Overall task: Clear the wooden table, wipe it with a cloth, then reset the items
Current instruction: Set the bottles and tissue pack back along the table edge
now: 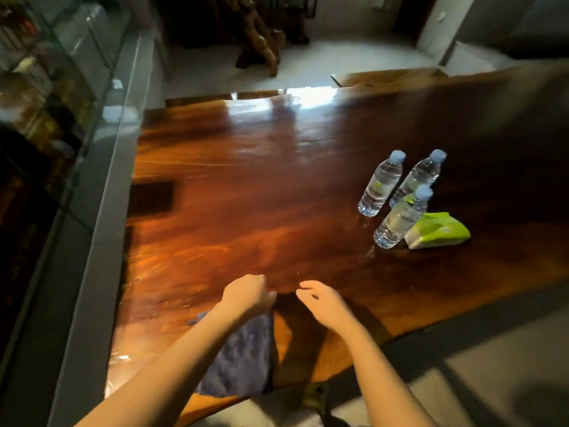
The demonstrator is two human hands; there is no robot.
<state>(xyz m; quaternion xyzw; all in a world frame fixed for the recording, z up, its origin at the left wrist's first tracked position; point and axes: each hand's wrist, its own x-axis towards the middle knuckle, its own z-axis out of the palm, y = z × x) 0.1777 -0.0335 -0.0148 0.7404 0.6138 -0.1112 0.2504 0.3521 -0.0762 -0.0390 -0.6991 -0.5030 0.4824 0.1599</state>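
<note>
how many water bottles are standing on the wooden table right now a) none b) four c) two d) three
d) three: three capped water bottles stand upright in a cluster on the wooden table, next to a green tissue pack.

Single head-worn wide-angle view, facing forward and down from the near edge of the surface (246, 195). Forearms enter at the lower frame, close to the lens; floor (354, 57) fills the upper frame.
</note>
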